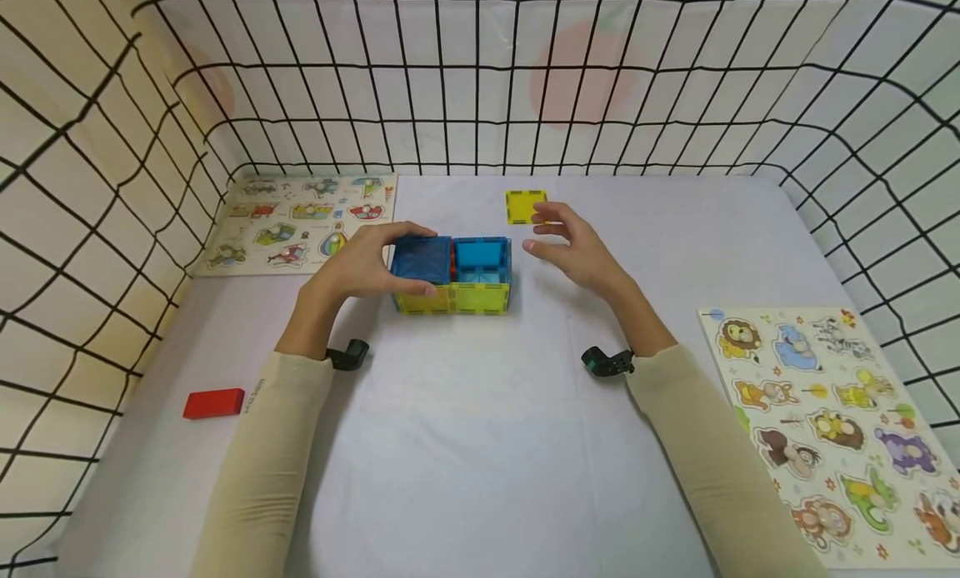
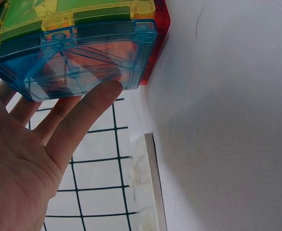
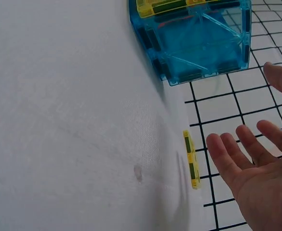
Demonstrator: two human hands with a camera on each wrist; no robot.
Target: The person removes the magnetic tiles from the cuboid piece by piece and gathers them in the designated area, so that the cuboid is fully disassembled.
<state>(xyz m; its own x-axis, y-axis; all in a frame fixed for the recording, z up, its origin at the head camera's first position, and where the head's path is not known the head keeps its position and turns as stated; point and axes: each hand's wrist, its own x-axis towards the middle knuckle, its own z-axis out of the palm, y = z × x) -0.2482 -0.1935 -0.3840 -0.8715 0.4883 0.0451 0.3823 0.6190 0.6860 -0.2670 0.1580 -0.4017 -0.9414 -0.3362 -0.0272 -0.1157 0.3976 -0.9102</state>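
Note:
A box built of magnetic tiles (image 1: 480,298) stands on the white table, with yellow tiles along its front and blue ones at the ends. A dark blue tile (image 1: 422,260) covers its left half, while the right half is uncovered on top. My left hand (image 1: 352,266) grips the left end, thumb along the front and fingers round the back; the left wrist view shows the see-through blue end wall (image 2: 78,67) by the fingers. Off the box's right end, my right hand (image 1: 581,249) holds nothing, fingers loosely bent. Beyond its fingertips lies a flat yellow magnetic tile (image 1: 522,206).
A vehicle puzzle board (image 1: 292,236) lies at the back left, partly behind my left hand. An animal puzzle board (image 1: 832,420) is at the right, beside my right sleeve. A red block (image 1: 213,403) rests by my left forearm. Black wire mesh (image 1: 480,78) encloses the table's back and sides.

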